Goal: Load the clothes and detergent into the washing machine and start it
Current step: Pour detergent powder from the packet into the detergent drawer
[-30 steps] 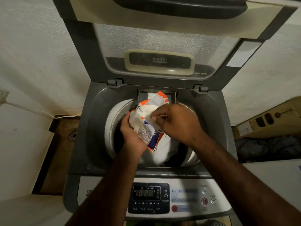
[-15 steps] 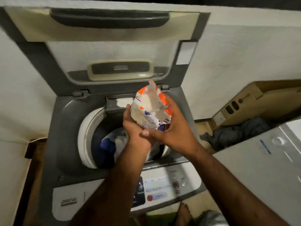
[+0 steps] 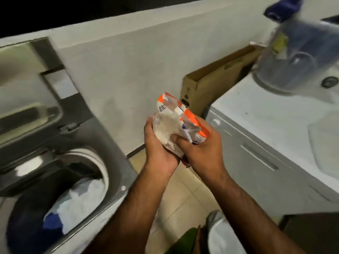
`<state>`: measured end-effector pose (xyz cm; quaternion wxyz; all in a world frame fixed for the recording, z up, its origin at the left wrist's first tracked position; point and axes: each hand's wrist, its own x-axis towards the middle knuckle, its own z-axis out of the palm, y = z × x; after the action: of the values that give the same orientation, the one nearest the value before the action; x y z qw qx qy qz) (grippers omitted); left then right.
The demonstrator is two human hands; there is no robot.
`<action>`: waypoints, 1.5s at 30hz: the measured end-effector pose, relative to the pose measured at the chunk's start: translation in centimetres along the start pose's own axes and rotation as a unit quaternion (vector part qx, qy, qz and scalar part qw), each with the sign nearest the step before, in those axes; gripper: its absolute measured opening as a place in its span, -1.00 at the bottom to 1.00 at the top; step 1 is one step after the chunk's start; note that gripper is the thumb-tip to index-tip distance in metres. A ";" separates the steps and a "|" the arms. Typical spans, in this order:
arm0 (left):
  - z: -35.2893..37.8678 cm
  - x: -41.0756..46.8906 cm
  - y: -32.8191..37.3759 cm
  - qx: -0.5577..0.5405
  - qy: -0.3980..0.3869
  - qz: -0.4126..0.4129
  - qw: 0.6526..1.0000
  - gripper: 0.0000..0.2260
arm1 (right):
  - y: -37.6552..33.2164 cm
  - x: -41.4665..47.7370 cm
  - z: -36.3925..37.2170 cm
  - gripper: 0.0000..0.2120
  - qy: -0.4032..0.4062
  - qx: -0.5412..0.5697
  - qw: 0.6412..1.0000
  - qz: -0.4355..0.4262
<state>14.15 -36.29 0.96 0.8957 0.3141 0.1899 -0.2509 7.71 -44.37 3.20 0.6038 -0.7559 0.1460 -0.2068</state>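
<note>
Both hands are gripping the detergent packet (image 3: 171, 125), which is hanging in the air to the right of the washing machine (image 3: 108, 138), clear of its grey top and over the tiled floor (image 3: 183, 197) beside it. The left hand (image 3: 158, 145) is cupping the packet's lower edge on the side nearer the washing machine, fingers curling round it. The right hand (image 3: 200, 151) is clamping the side farther from the washing machine, its thumb pressing into the white front while the fingers are wrapping behind. The packet is white with orange patches, crumpled, and its torn top is pointing up and away from the person.

The washing machine's lid (image 3: 23, 74) is standing open. Inside the drum (image 3: 103, 171), clothes (image 3: 84, 197) are lying in a heap, white fabric on top with a blue piece towards the machine's front.

Farther to the right of the washing machine, beyond the hands, a white tabletop (image 3: 266, 114) is carrying a clear plastic container (image 3: 289, 57), too blurred for its contents to be made out. A cardboard box (image 3: 216, 83) is leaning against the wall between the washing machine and that tabletop. A dark blue cloth (image 3: 282, 7) is showing far to the right of the washing machine, at the top of the view above the container.
</note>
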 end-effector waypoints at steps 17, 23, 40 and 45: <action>29.5 1.9 -32.0 0.482 -0.260 -0.099 0.831 -0.72 | 4.3 2.6 -40.1 -0.67 0.421 -0.003 0.905 0.069; 35.7 2.2 -37.3 0.522 -0.267 -0.182 0.789 -0.71 | 8.4 6.0 -46.7 -0.61 0.460 -0.024 0.878 0.127; 35.3 5.9 -43.3 0.535 -0.130 -0.240 0.800 -0.48 | 14.4 11.5 -47.3 -0.74 0.335 0.107 0.868 0.351; 36.2 4.9 -42.0 0.558 -0.175 -0.229 0.778 -0.60 | 13.1 10.6 -47.8 -0.60 0.343 0.033 0.880 0.327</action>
<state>0.80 -90.16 5.35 0.4971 0.6570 -0.0771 -0.5615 -6.06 -93.06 0.80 0.5740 -0.5266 0.5755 -0.2489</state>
